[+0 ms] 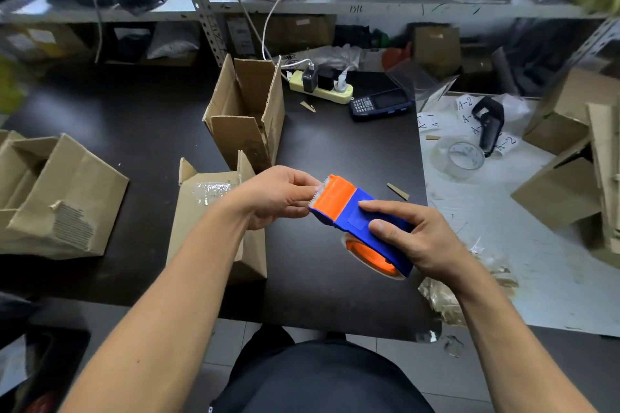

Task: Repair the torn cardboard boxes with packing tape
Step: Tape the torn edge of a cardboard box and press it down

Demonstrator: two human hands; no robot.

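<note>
Dark worktable (335, 151) holds torn cardboard boxes (245, 111) beneath cluttered metal shelving (302, 5).

- Bare dark counter (335, 151) lies open ahead of the hands.
- Upright open brown cardboard box (246, 114) and taped brown cardboard box (214, 221) block the left.

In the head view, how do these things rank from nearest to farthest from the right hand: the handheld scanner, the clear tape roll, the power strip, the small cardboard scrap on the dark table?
Measured from the right hand, which grips the tape dispenser:
1. Cardboard scrap, just above the hand on the dark table.
2. Clear tape roll, up and right, on the white surface.
3. Handheld scanner, farther back, centre.
4. Power strip, farthest, near the shelving.
</note>
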